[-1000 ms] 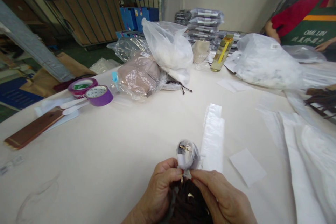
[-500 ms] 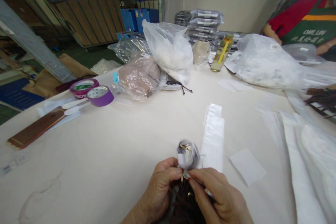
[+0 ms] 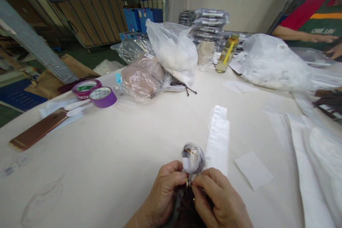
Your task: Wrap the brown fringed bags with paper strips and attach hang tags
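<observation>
A round loop wrapped in thin clear plastic stands up from my hands, with a gold metal pin and a white tag showing inside it. My left hand is closed, pinching the gathered plastic at the loop's base between thumb and forefinger. Just right of it, my right hand is closed too, its thumb and fingertips pinching at the same neck by a small gold fitting. Dark brown material hangs below, partly hidden by both hands. Behind the loop lies a stack of folded white plastic bags.
A white paper square and white plastic sheets lie on the right. Purple tape, a phone and a bagged brown item are on the left. A bottle stands behind; a co-worker's arm is far right.
My right fingertips have shifted slightly down at the neck of the plastic. The co-worker's arm has moved across at the far right. My left hand keeps its pinch.
</observation>
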Tool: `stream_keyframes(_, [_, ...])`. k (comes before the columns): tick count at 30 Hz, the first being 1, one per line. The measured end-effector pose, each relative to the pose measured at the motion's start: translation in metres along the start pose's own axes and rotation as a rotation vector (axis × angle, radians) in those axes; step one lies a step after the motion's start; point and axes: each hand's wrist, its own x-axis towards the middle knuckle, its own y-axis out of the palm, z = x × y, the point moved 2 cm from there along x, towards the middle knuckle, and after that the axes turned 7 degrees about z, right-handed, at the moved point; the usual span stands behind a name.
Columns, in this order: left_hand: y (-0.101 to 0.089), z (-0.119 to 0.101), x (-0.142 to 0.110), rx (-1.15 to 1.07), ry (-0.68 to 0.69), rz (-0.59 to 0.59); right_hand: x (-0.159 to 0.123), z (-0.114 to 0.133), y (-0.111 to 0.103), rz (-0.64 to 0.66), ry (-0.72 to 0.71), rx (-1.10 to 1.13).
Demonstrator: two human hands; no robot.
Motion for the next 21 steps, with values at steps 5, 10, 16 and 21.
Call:
stream_keyframes(5, [0.002,0.000,0.000,0.004,0.001,-0.014,0.001,-0.002,-0.003,0.033,-0.056,0.014])
stream_keyframes(10, [-0.004,0.003,0.001,0.017,0.009,-0.010,0.001,-0.007,-0.008,0.069,-0.092,0.059])
stream_keyframes(16, [-0.011,-0.005,-0.004,0.313,-0.016,-0.064,-0.003,-0.011,-0.006,0.037,0.019,0.285])
stream_keyframes(21, [-0.015,-0.017,-0.006,0.583,-0.051,-0.004,0.000,-0.014,-0.008,0.027,0.100,0.321])
